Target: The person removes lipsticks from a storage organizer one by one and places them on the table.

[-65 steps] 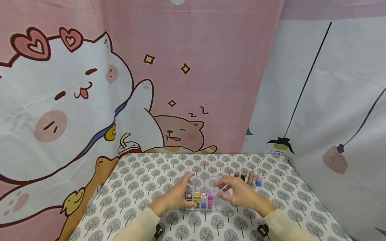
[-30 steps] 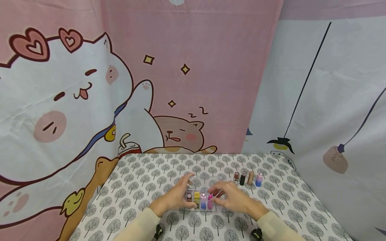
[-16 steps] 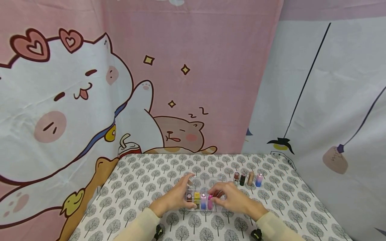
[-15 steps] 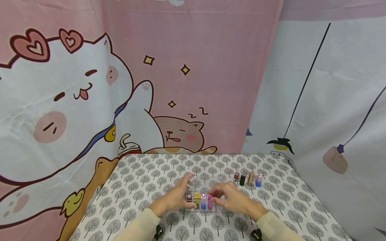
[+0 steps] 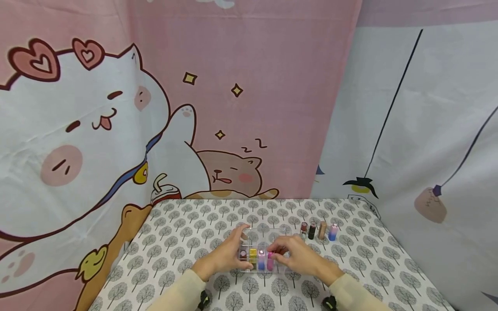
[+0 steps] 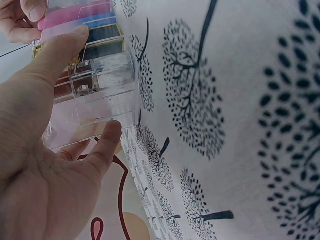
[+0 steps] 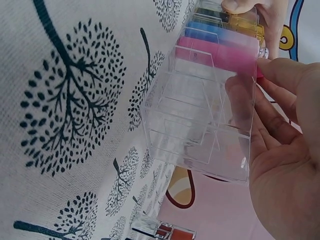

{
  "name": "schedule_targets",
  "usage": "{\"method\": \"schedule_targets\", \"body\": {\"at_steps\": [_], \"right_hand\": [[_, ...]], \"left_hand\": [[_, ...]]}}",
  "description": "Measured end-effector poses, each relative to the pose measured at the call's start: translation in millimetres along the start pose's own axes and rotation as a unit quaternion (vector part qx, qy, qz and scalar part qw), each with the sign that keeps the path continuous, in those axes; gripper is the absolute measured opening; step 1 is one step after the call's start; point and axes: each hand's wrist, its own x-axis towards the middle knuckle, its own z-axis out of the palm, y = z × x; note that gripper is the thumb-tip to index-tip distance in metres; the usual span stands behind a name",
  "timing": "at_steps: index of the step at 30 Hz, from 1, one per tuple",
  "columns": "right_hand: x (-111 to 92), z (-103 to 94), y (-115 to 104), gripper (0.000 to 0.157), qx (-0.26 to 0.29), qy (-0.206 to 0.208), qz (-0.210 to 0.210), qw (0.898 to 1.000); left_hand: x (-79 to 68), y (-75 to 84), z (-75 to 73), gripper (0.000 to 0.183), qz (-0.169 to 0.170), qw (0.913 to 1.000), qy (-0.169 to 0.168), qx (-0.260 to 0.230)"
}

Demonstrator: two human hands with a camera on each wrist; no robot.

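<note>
A clear plastic lipstick organizer (image 5: 267, 236) stands on the table in front of me. My left hand (image 5: 226, 254) holds its left end, thumb on the near side and fingers on the far side. Upright in its front row are a dark-capped lipstick (image 5: 243, 255), a yellow-topped lipstick (image 5: 253, 256), a pink-and-blue lipstick (image 5: 262, 260) and a bright pink lipstick (image 5: 270, 262). My right hand (image 5: 296, 254) pinches the top of the bright pink one between thumb and fingers. In the right wrist view, that pink lipstick (image 7: 215, 56) sits inside a compartment, beside bare compartments.
Behind my right hand stand a reddish-brown lipstick (image 5: 304, 229), a black lipstick (image 5: 312, 231), a tan lipstick (image 5: 322, 230) and another pink-and-blue lipstick (image 5: 333, 232). A tree-print cloth (image 5: 186, 263) covers the table. Cartoon-print curtains (image 5: 272, 108) hang behind it.
My right hand has moved left from over the organizer's right side and taken hold of the pink lipstick's top. Since half a second ago it is almost still. The left hand keeps its place.
</note>
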Motion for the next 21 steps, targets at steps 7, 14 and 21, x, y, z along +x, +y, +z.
{"method": "schedule_targets", "body": {"at_steps": [7, 14, 21], "right_hand": [[0.2, -0.6, -0.1, 0.016, 0.002, 0.006, -0.015, 1.0], [-0.3, 0.1, -0.5, 0.016, 0.007, 0.001, 0.005, 1.0], [-1.7, -2.8, -3.2, 0.017, 0.004, 0.005, 0.019, 1.0]], "left_hand": [[-0.1, -0.6, -0.3, 0.132, 0.001, 1.0, -0.002, -0.003], [-0.1, -1.5, 0.5, 0.132, 0.006, 1.0, -0.002, -0.002], [-0.1, -1.6, 0.5, 0.132, 0.007, 1.0, -0.001, -0.002]]}}
